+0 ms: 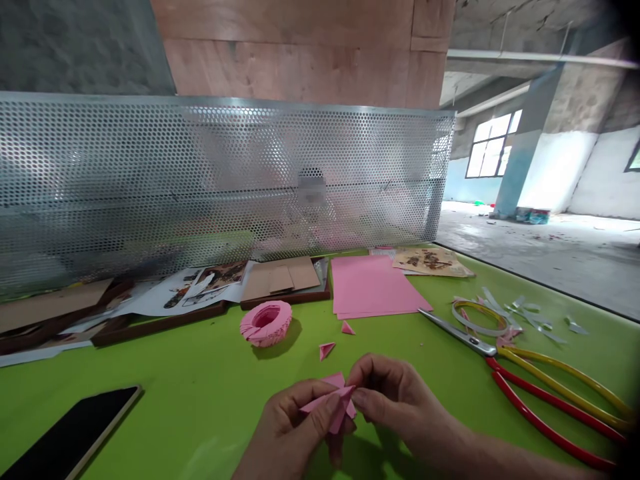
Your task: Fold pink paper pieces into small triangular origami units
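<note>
Folded pink paper: the piece lies between the hands, its long axis slanting up toward the right fingertips.
Left hand: pinches the paper's left part, thumb on top.
Right hand: thumb and finger pinch the pointed tip; nearer that end.
Loose triangles: 2, the nearer just beyond the piece, apart from it.
Pink paper ring: farther off, left of the triangles.

Perforated metal panel behind green table. Bright window at right, above bare grey floor.
</note>
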The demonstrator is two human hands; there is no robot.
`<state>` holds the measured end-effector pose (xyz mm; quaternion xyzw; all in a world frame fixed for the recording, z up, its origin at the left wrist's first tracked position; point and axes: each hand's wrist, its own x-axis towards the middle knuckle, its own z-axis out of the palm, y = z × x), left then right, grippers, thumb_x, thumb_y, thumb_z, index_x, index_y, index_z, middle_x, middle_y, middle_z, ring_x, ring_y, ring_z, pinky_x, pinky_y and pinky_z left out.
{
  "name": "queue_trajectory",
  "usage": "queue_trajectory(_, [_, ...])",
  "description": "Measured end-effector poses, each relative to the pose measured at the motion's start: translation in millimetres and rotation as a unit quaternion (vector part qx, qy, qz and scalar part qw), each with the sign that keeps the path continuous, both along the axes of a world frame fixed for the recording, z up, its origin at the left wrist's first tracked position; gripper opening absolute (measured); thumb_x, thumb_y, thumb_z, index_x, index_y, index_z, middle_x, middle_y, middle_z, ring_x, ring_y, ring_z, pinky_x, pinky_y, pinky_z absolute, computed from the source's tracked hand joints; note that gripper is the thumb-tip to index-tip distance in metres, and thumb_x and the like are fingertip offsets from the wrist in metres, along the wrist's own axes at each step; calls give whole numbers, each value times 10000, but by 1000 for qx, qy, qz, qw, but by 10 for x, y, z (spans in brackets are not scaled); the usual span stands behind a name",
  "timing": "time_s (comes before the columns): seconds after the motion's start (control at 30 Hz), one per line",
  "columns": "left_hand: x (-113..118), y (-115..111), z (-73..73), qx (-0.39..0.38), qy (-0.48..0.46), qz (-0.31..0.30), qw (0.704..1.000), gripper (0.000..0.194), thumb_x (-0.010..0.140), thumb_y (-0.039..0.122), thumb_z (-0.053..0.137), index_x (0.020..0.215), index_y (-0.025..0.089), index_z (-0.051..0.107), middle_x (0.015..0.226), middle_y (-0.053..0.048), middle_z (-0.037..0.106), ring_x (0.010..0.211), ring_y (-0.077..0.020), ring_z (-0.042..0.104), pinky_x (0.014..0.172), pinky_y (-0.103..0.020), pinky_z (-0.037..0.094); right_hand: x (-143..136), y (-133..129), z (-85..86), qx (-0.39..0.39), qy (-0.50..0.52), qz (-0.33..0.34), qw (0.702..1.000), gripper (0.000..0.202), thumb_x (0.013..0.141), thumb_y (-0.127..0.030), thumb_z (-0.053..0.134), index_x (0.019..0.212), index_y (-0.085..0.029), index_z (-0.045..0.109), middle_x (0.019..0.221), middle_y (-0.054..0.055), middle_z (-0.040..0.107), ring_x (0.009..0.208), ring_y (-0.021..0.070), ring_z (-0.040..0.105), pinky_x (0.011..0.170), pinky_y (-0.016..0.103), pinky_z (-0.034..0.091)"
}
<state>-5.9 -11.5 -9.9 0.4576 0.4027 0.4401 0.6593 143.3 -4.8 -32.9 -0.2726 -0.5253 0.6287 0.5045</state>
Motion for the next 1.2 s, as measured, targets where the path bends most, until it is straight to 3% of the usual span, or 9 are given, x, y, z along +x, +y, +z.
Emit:
queue_trajectory(0.47, [-18, -39, 15, 34, 33, -8, 999, 192, 668, 323, 697, 609, 141, 711, 547, 0, 570, 490, -98, 436, 460, -197, 355, -16, -32, -29, -35, 67, 12, 997, 153, 695, -289, 707, 752, -155, 661, 638, -7, 589, 609, 113, 519, 622, 248, 401])
queue_trajectory(0.7, [-46, -14, 74, 101, 138, -22, 985, 202, 729, 329, 630, 672, 160, 726, 584, -20, 612, 526, -125, 450, 500, -210, 373, 10, -15, -68, -63, 44, -22, 997, 101, 718, -249, 679, 748, -152, 679, 551, -38, 522, 499, 58, 402, 494, 169, 294])
queue_trajectory(0.83, [-39, -27, 38, 146, 169, -1, 975, 178, 739, 327, 611, 710, 199, 731, 597, -10, 601, 552, -140, 456, 518, -215, 362, 20, -18, -24, -82, 17, -30, 996, 169, 719, -312, 665, 729, -144, 660, 531, -43, 496, 463, 55, 379, 455, 165, 282])
queue_trajectory(1.0, [-37, -51, -13, 171, 190, 11, 967, 147, 728, 306, 616, 700, 208, 722, 593, 0, 551, 545, -142, 446, 527, -223, 357, 21, 2, 6, -17, -42, -33, 998, 228, 686, -356, 692, 679, -138, 628, 540, -42, 503, 477, 65, 398, 470, 178, 327])
queue_trajectory(1.2, [-26, -46, -14, 130, 212, 10, 969, 211, 729, 321, 598, 608, 158, 656, 566, -5, 554, 510, -118, 387, 470, -209, 303, 16, 24, 4, 43, -123, -64, 989, 125, 713, -239, 643, 670, -128, 608, 554, -32, 525, 498, 86, 433, 496, 201, 356])
